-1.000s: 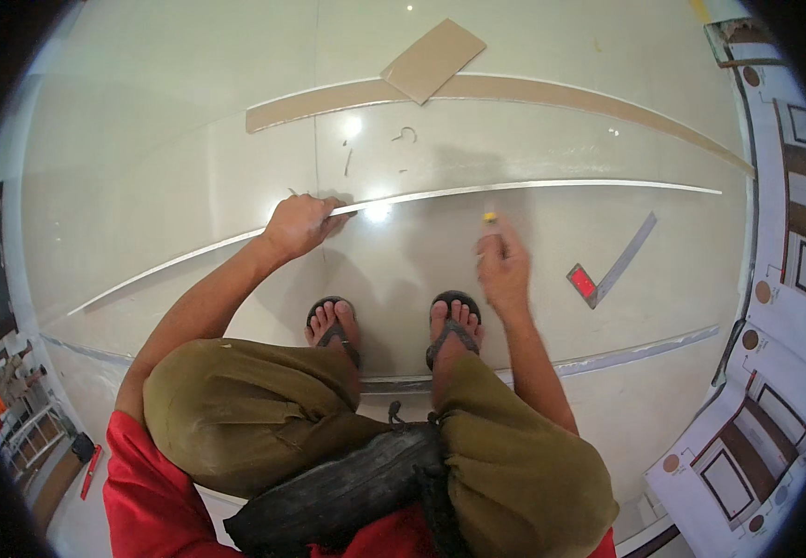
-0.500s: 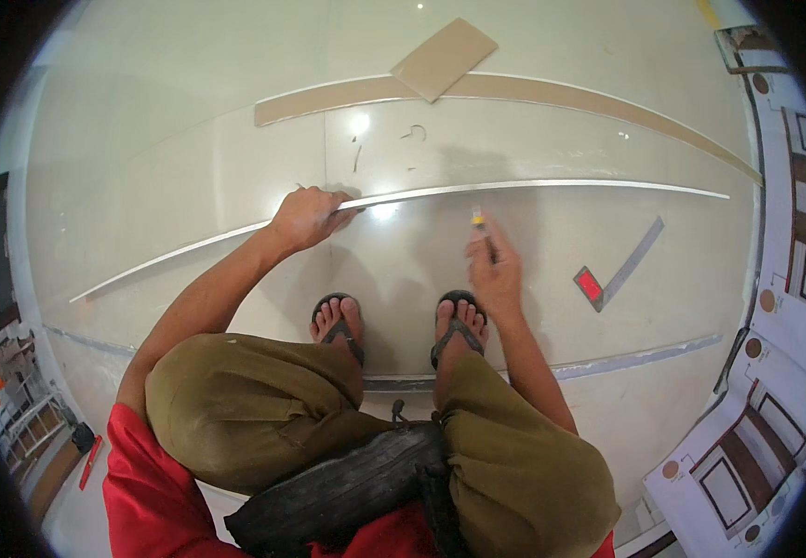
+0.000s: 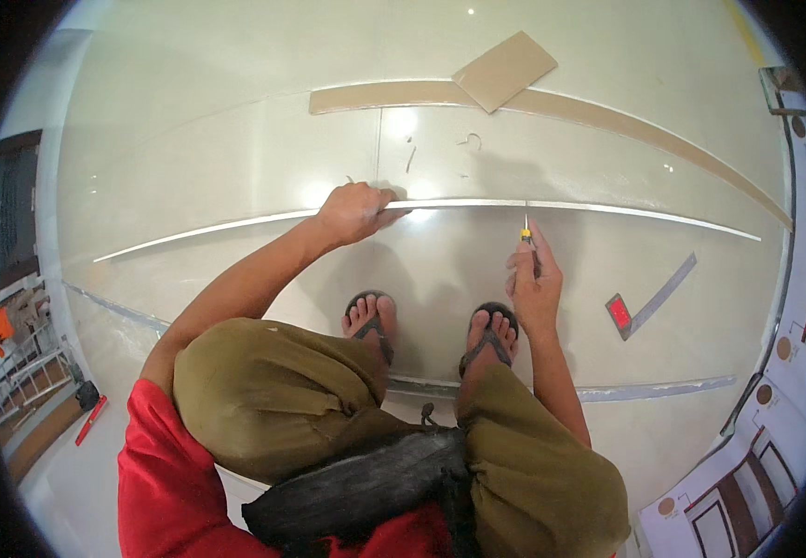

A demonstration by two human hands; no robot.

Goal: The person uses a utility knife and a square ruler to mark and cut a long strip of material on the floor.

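Two bare hands work along one long, thin white strip (image 3: 463,203), which stretches from side to side above a glossy, pale tiled floor (image 3: 254,158), in front of a person in flip-flops. The left hand (image 3: 356,212) is closed around the strip left of its middle, fingers wrapped over it. The right hand (image 3: 537,279) grasps a slim yellow-and-black tool (image 3: 526,235), its narrow point directed away from the body and meeting the strip right of the middle; how hard it presses cannot be told. Near the right hand, on the floor, lies a square with a red handle (image 3: 660,298), its grey blade slanting up and to the right. Beyond the white strip, a wide brown strip (image 3: 621,126) curves across the fisheye view, a brown rectangular piece (image 3: 505,72) lying askew across it. Small scraps (image 3: 410,158), one of them curled, are scattered between the two strips. Olive trousers (image 3: 273,391), a red sleeve (image 3: 175,465) and a black pouch (image 3: 366,484) fill the foreground. Printed sheets (image 3: 747,488) line the right edge; at far left, a red object (image 3: 91,420) rests near a white rack (image 3: 26,367).
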